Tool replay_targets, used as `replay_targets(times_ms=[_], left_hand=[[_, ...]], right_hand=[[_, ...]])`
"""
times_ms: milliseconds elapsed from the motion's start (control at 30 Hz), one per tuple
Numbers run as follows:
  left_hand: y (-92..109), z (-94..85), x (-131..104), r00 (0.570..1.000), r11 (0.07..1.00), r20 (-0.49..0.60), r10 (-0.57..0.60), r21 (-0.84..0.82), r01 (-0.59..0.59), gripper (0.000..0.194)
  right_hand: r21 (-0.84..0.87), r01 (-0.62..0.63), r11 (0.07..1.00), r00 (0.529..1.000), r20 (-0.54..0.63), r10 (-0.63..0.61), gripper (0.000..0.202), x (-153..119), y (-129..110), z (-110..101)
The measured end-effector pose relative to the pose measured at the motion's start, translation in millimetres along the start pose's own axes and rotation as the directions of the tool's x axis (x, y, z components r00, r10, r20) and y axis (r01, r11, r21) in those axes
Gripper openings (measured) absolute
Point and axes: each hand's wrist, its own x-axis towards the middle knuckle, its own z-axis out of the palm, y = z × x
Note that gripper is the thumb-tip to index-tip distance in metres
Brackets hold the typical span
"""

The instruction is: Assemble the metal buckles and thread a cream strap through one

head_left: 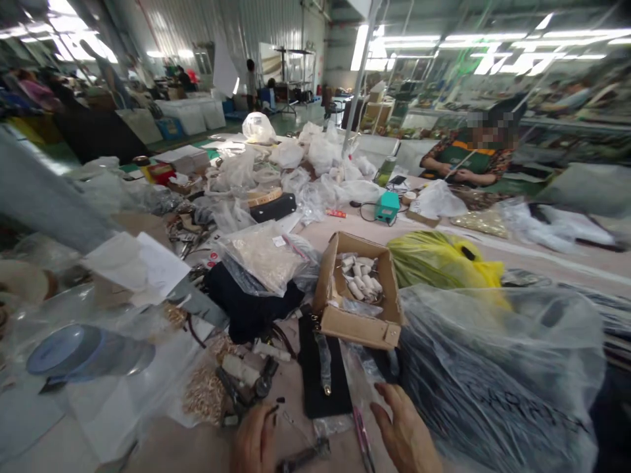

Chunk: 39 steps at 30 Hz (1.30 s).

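In the head view, one black panel (314,389) lies on the desk (287,380), beyond and between my left fingers (252,430), whose grip I cannot tell, and my released, parted right fingers (393,399). One wrapped strap (324,362) crosses it. The panel looks flat, roughly rectangular.

Head view of a cluttered work surface (315,231). Bottom center: the left hand (254,439), blurred, and the right hand (405,427), fingers spread, with a pink pen-like tool (362,437) between them, nearest the right. Above the tool, a black panel (315,368) bears a wrapped strap (324,361). Center: an open cardboard box (362,328) containing white wrapped rolls (362,279). Right: a yellow bag (438,259) beside a large clear bag (497,374). Upper right: a seated person (466,157) in a green apron.
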Motion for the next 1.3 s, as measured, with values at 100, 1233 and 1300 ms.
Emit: replay_targets(times_ms=[100,1233,1300], left_hand=[[-17,12.0,66,0.982,0.972,-0.037,0.187,0.149,-0.179,0.022],[27,23.9,157,0.903,0.924,0.251,-0.348,-0.072,0.376,0.022],[39,6.1,144,0.812,0.823,0.345,-0.471,-0.161,0.546,0.019]], right_hand=[[0.032,0.055,0.998,0.992,-0.117,-0.051,0.021,28,-32,-9],[0.276,0.065,0.959,0.993,0.077,-0.09,0.017,11,-59,20],[0.243,0.123,0.962,0.986,0.078,-0.146,0.031,18,-76,24]])
